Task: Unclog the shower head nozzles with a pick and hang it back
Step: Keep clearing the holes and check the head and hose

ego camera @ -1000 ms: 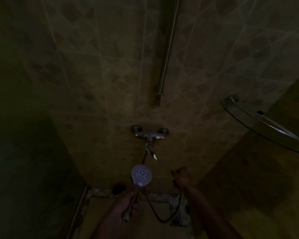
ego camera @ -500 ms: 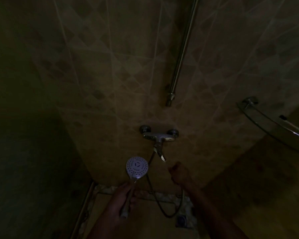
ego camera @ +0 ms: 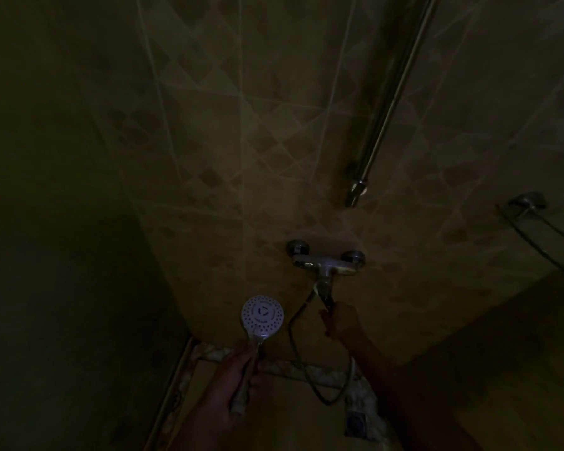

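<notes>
Both hands busy: left hand [ego camera: 232, 379] gripping shower head [ego camera: 262, 315], right hand [ego camera: 341, 322] at faucet lever [ego camera: 324, 292].

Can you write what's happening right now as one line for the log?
left hand: grips round white shower head by handle, face toward camera | right hand: at chrome wall tap lever | pick: not visible | lighting: dim

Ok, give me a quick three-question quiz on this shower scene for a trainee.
1. True or false: the left hand grips the shower head by its handle.
2. What is the right hand touching: A the wall rail, B the mixer tap's lever, C the glass shelf?
3. Fill in: the shower head's nozzle face points toward the ____.

Key: 1 true. 2 B, the mixer tap. 3 camera.
</notes>
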Tool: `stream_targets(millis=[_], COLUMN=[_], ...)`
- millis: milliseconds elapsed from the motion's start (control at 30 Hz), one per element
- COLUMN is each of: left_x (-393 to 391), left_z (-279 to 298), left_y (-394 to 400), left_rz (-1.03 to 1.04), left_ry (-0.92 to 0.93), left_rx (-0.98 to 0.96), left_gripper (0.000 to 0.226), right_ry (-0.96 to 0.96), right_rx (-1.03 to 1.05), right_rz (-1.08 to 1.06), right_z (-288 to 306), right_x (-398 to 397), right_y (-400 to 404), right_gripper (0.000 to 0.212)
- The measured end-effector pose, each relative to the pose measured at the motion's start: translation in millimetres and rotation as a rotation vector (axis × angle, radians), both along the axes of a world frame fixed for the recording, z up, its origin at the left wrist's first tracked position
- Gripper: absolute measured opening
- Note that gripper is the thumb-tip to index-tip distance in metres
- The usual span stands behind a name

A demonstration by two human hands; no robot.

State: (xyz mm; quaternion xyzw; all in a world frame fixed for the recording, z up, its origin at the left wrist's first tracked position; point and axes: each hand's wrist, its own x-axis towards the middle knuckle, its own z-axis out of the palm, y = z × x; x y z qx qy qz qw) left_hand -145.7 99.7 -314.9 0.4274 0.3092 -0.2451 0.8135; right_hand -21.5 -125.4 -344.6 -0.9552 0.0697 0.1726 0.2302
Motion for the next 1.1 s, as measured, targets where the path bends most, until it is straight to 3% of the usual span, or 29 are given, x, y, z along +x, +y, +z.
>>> stream_targets(millis=[567, 867, 1100], left_x=[11.6, 5.5, -8.4], left_z=[-3.2, -0.4, 13.5], left_y=[4.0, -34.3, -84.5], left_rz=[0.050, -0.011, -0.128], left_ry=[-0.006, -0.021, -0.069], left_rx=[0.028, -0.077, -0.120], left_gripper=[0.029, 0.028, 0.028], right_ry=[0.027, 0.016, -0.085], right_rx=[-0.005, 0.168, 0.373], right_rz=[-0.105, -0.117, -0.145], right_z=[-2.7, 14.2, 48.9], right_x=[5.9, -46.7, -106.5], right_y=[-5.0, -32.9, -60.2], right_gripper=[0.037, 0.027, 0.045])
